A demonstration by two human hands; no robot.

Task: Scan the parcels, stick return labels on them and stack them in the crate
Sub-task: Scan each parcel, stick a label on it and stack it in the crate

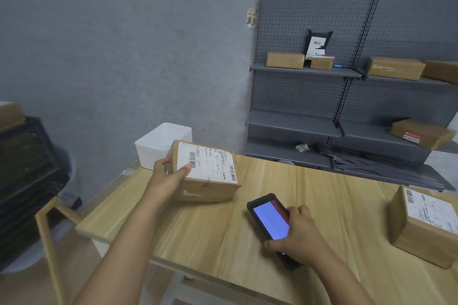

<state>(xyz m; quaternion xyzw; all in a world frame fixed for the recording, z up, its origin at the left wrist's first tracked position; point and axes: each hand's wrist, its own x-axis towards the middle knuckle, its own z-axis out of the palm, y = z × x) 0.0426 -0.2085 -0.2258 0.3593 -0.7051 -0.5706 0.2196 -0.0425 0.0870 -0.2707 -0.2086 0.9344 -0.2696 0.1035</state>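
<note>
A cardboard parcel (207, 172) is held at the far left part of the wooden bench (322, 205), tilted so that its white shipping label (208, 163) and the barcodes on it are turned up towards the camera. It is gripped by the left hand (168, 176), which is closed around the parcel's left edge, the thumb laid on the label's corner and the fingers wrapped behind; the near lower edge seems to rest on or just above the bench. This tilt is judged to serve the scan, since the barcodes are presented towards the handheld scanner (271, 221).

The scanner is clasped in the right hand (301, 238), just right of the parcel and nearer the person, with the fingers curled around its lower body and its lit blue screen facing up. Its top end is directed towards the parcel, though whether a beam falls on the label cannot be told.

Directly behind the parcel, at the bench's far left corner, a white open bin (161, 148) is seen, probably the crate meant for stacking; nothing can be seen inside it from this angle. A second labelled parcel (426, 225) is set well to the right of the held one, at the bench's right edge, presumably awaiting its turn. No return labels can be made out.
</note>
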